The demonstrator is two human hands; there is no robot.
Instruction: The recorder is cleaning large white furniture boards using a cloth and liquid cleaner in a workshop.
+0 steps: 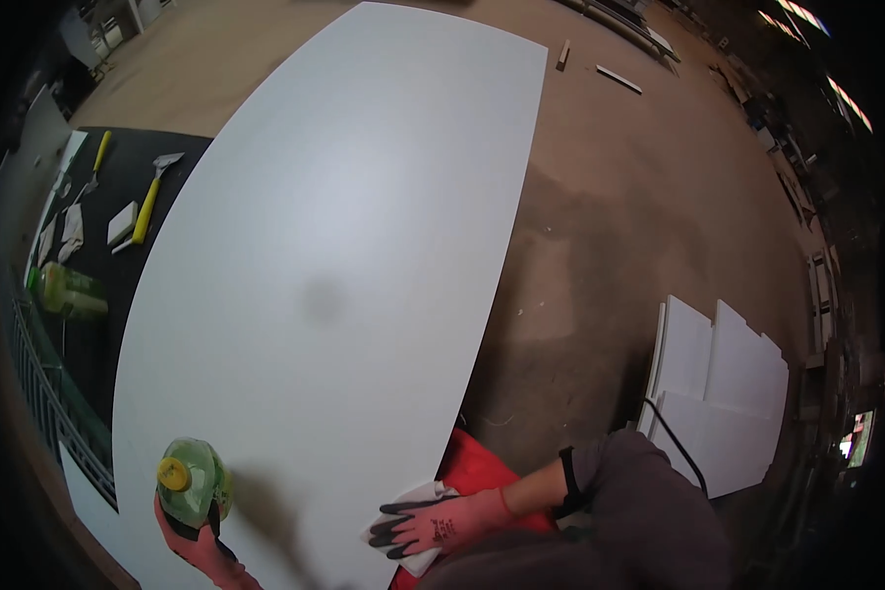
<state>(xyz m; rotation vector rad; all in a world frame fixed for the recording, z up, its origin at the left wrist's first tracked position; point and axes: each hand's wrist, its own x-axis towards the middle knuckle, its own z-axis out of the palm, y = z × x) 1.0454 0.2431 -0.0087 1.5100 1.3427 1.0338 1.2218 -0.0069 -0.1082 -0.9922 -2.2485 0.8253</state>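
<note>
A large white panel stretches away from me. At its near left, my left hand, in a red glove with dark fingertips, is closed around a clear green plastic bottle with a yellow cap. By the panel's near right edge, my right hand lies flat on a white cloth, its gloved fingers spread and stretched to the left. Part of the cloth is hidden beneath the palm.
Left of the panel, a dark surface carries yellow-handled scrapers, another green bottle and small white pieces. White boards are stacked at the right. A red thing lies beside my right wrist. Two strips lie on the brown floor.
</note>
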